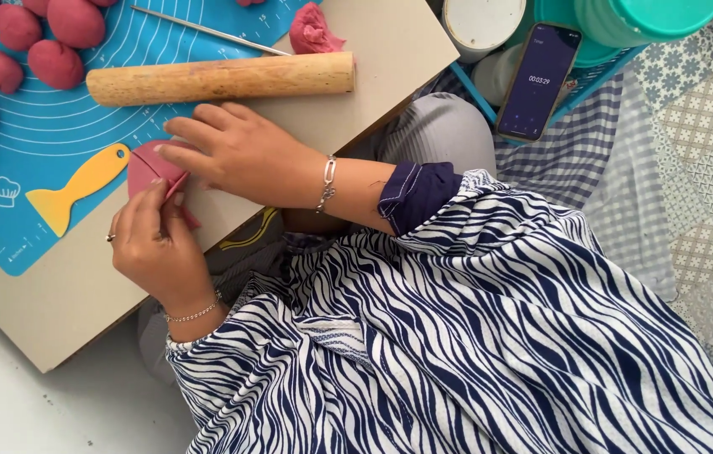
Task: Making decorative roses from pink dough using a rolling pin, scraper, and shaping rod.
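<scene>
Beige board (62, 303) with blue baking mat (54, 126) underneath. Press open right hand (239, 151) flat on flat pink dough piece (148, 168) at mat's edge. Pinch dough rim softly with left hand (159, 244), beside yellow fish-shaped plastic scraper (79, 187).

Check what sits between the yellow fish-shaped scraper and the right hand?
Head view: the flattened pink dough piece lies between the yellow fish-shaped scraper and the right hand, whose fingers rest on it. The left hand pinches its near edge.
</scene>
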